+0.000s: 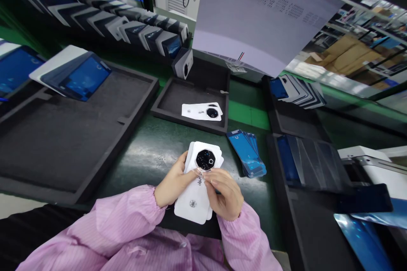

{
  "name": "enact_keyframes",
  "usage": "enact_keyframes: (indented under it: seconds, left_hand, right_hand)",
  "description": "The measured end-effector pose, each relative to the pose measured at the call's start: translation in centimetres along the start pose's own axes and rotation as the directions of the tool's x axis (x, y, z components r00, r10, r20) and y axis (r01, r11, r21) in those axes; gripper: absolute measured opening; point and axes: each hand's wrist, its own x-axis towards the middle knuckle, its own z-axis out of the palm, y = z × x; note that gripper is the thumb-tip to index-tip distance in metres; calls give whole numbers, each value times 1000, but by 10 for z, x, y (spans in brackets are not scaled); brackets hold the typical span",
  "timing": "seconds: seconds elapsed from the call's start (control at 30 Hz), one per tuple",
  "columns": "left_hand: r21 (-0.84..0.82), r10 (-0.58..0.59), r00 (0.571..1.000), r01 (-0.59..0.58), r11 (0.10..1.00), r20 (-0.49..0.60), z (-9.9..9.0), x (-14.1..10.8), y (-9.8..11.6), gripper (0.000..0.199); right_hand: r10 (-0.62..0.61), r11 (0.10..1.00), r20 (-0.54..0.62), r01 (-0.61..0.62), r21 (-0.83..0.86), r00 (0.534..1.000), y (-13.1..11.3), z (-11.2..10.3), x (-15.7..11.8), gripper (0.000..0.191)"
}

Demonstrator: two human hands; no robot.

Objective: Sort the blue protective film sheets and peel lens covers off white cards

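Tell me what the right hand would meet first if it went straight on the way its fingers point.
Most likely the thumb of the left hand, just ahead of the right hand over the white panels; whether they touch is unclear.

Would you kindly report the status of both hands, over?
Left hand gripping white panels. Right hand close by dark disc. Blue sheets alongside, not in the way.

Stack of thin white panels [194, 191], rounded corners, printed face up. Held tilted in plan, long axis seven to one o'clock; sits at six o'clock from mid-view. Not squared: lower pieces show past the top one toward three o'clock. Glossy black camera disc [203, 159], speckled, at the one o'clock end. Dark lettering [199, 181] below, partly hidden. Small round grey mark [192, 203] toward seven o'clock.
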Motion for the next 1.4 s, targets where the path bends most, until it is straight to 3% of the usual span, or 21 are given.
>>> enact_keyframes:
  seconds: [0.43,0.53,0.6,0.7,0.83,0.93,1.0,1.07,1.1,1.13,1.2,1.27,1.3,1.37,1.4]
  left_hand:
    - [24,39,999,-39,999,3,0,1,1,53]
    - [4,24,1000,-24,1000,-1,1,0,1,55]
    - [-15,3,1000,-3,1000,4,3,-1,1,57]
    - [-20,-23,1000,24,1000,17,4,-2,0,62]
    - [-44,-62,997,64,997,50,5,-4,-1,66]
    - [-63,-67,997,69,996,45,6,-5,0,65]
    - [-67,-73,997,75,995,39,5,-5,2,63]
    - [-72,-80,996,82,994,31,4,-5,3,62]
    - [-75,-77,997,79,994,29,4,-4,3,62]
    - [-77,-71,997,73,994,26,4,-4,3,62]
    - [-82,-54,998,56,995,26,4,-4,3,62]
    - [-90,-48,998,51,995,30,5,-4,4,61]
    - [-98,-49,998,52,994,27,5,-4,4,60]
    - [-116,-60,998,60,991,11,5,-4,6,57]
    - [-125,-64,998,63,990,-1,4,-4,7,56]
  right_hand:
    - [-59,995,39,62,-80,997,0,-3,-1,41]
    - [29,975,21,-23,-223,999,1,-5,0,37]
    - [173,932,-20,-171,-320,985,1,-6,3,40]
    - [399,864,-30,-387,-322,916,2,-6,8,59]
    - [535,831,-35,-533,-160,844,4,-9,9,48]
    - [592,794,-273,-607,34,759,11,-20,9,34]
    - [592,782,-500,-600,169,631,16,-33,10,27]
    - [592,774,-612,-583,248,525,20,-44,12,29]
    - [622,754,-588,-597,273,517,21,-48,13,31]
    - [676,719,-503,-632,290,538,21,-50,14,34]
    - [796,606,-206,-738,298,570,20,-49,15,37]
    - [840,515,-2,-798,311,542,18,-47,15,37]
    - [847,506,-28,-791,344,530,18,-48,15,36]
    - [821,571,-293,-705,421,490,20,-55,13,31]
    - [783,615,-433,-659,433,446,22,-60,12,31]
